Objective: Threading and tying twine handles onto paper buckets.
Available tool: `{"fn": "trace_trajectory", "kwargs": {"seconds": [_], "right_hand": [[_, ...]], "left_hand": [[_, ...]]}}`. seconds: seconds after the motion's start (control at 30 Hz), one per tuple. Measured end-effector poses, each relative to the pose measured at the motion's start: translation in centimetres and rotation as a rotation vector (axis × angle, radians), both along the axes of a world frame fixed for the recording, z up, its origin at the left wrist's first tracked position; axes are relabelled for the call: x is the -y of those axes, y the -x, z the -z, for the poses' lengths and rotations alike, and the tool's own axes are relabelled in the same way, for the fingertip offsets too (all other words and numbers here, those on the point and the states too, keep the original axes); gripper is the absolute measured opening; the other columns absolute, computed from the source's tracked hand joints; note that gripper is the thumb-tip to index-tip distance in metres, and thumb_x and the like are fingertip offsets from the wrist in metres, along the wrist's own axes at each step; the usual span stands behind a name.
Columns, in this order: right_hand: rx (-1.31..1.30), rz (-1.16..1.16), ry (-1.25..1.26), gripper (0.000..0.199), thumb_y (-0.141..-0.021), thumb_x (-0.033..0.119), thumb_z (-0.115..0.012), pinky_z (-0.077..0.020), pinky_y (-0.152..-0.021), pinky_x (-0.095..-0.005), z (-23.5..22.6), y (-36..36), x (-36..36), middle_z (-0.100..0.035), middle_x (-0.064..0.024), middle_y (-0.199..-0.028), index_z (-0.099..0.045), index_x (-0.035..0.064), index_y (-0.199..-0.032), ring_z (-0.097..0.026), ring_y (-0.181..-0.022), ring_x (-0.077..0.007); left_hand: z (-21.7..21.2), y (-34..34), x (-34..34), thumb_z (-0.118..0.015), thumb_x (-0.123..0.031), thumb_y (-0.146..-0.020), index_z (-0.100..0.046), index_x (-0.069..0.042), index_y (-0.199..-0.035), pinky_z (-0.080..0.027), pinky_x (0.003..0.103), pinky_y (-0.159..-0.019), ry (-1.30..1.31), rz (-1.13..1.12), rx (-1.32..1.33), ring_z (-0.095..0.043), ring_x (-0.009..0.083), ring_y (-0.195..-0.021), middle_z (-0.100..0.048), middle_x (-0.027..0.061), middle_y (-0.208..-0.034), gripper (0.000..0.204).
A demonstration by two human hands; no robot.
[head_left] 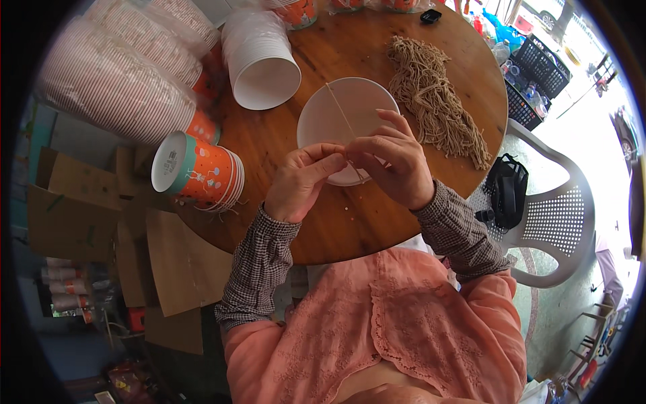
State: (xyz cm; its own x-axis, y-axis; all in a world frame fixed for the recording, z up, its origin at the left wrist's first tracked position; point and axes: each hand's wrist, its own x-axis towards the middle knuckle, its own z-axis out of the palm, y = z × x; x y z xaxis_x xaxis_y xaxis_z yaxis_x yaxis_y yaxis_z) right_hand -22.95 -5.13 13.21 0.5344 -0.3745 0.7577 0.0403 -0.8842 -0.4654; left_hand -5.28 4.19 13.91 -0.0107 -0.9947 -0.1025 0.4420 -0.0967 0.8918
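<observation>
A white paper bucket stands on the round wooden table in front of me, its opening toward me. A thin tan string runs across that opening and over the rim. Above the near side of the bucket, the fingertips of my left hand are pinched together on the string. My right hand meets them there, thumb and forefinger closed on the string and the other fingers raised. The exact spot where the fingertips meet is partly hidden. Beyond my right hand lies a heap of tan strings.
At the left, a stack of orange-and-teal paper buckets lies on its side. White buckets and long wrapped stacks lie behind it. Cardboard boxes stand left of the table, and a grey plastic chair with a black bag at right.
</observation>
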Motion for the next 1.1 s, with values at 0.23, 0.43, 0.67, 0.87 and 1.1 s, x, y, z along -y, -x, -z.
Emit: {"fn": "trace_trajectory", "kwargs": {"seconds": [0.23,0.43,0.67,0.87,1.1], "right_hand": [[0.011,0.010,-0.065,0.011,-0.082,0.005,-0.066,-0.0358,-0.102,-0.0440,-0.2,0.2,0.5,-0.066,0.0003,-0.073,-0.067,0.0080,-0.092,-0.064,-0.072,-0.0151],[-0.003,0.037,-0.112,0.009,-0.083,0.005,-0.065,-0.0350,-0.103,-0.0437,-0.4,0.7,0.6,-0.067,-0.0007,-0.073,-0.066,0.0070,-0.092,-0.064,-0.072,-0.0153],[-0.013,0.047,-0.103,0.008,-0.082,0.007,-0.066,-0.0348,-0.103,-0.0432,0.1,1.5,0.8,-0.065,-0.0001,-0.071,-0.065,0.0089,-0.089,-0.064,-0.072,-0.0165],[0.015,0.026,-0.200,0.006,-0.082,0.008,-0.065,-0.0372,-0.099,-0.0425,0.2,1.7,0.4,-0.064,-0.0029,-0.074,-0.062,0.0091,-0.087,-0.063,-0.074,-0.0202],[0.032,0.032,-0.210,0.005,-0.083,0.004,-0.064,-0.0343,-0.103,-0.0436,0.7,1.9,0.5,-0.065,-0.0019,-0.071,-0.063,0.0058,-0.087,-0.065,-0.071,-0.0166]], "left_hand": [[-0.2,1.4,0.2,-0.061,-0.005,-0.091,-0.061,0.002,-0.106,-0.048,0.021,-0.085,0.069,-0.041,0.246,-0.059,0.0082,-0.092,-0.063,0.0033,-0.100,0.017],[-0.2,1.6,0.3,-0.060,-0.006,-0.092,-0.059,0.002,-0.105,-0.049,0.020,-0.082,0.105,-0.047,0.312,-0.059,0.0070,-0.090,-0.063,0.0028,-0.100,0.015],[-1.2,1.4,0.1,-0.057,-0.005,-0.091,-0.058,0.000,-0.101,-0.048,0.019,-0.076,0.068,-0.072,0.337,-0.058,0.0054,-0.083,-0.064,0.0024,-0.091,0.011],[-0.9,1.6,-0.3,-0.061,-0.009,-0.090,-0.059,-0.002,-0.096,-0.048,0.021,-0.062,0.223,-0.123,0.778,-0.056,0.0038,-0.072,-0.064,0.0004,-0.081,0.010],[0.2,2.2,-0.7,-0.064,-0.010,-0.088,-0.062,-0.002,-0.093,-0.042,0.019,-0.058,0.319,-0.257,0.997,-0.052,0.0053,-0.066,-0.059,0.0001,-0.076,0.009]]}}
